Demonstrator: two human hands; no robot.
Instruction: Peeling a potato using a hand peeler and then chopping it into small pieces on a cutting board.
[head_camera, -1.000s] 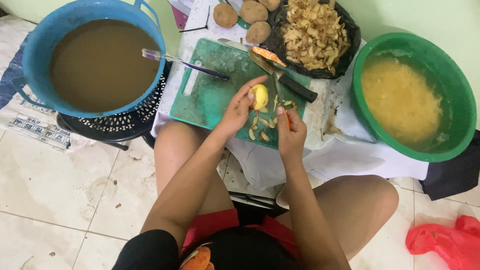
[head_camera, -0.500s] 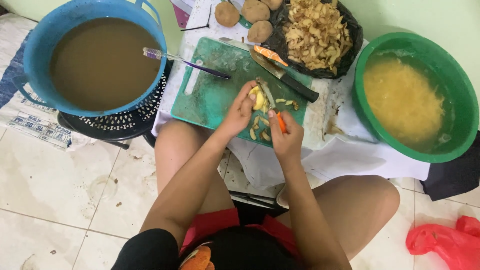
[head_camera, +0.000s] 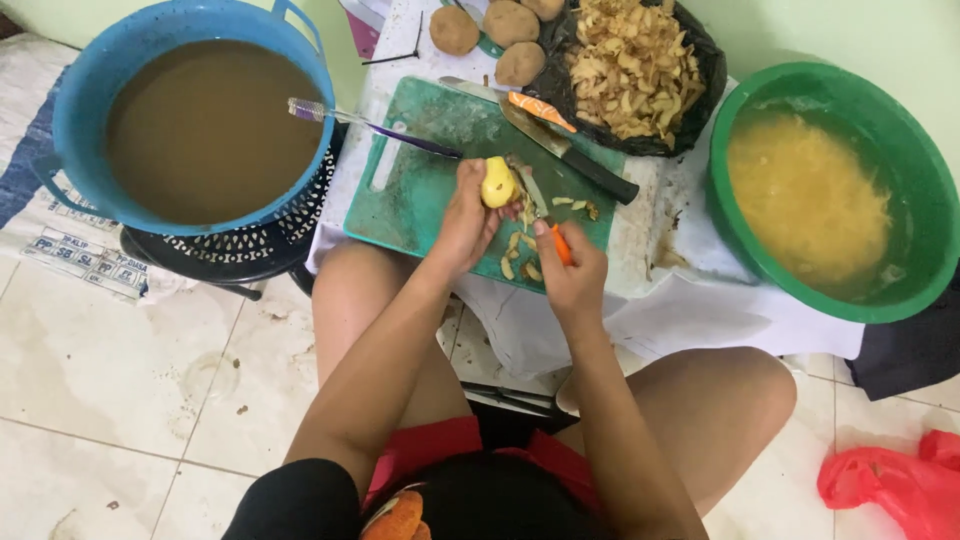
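Observation:
My left hand (head_camera: 466, 215) grips a small yellow peeled potato (head_camera: 497, 183) above the green cutting board (head_camera: 420, 190). My right hand (head_camera: 570, 270) holds an orange-handled peeler (head_camera: 545, 215), whose blade lies against the potato's right side. Several pale peel scraps (head_camera: 520, 262) lie on the board just under both hands. Both forearms reach forward over my bare knees.
A blue tub (head_camera: 190, 115) of brown water sits left with a toothbrush (head_camera: 370, 125) across its rim. A green basin (head_camera: 830, 190) of peeled pieces in water stands right. A black bag of peelings (head_camera: 635, 70), unpeeled potatoes (head_camera: 485, 35), two knives (head_camera: 560, 140) lie behind. A red bag (head_camera: 890, 485) lies on the floor.
The left hand has turned the potato and lifted it slightly up and left. The right hand brought the peeler up from the board to the potato.

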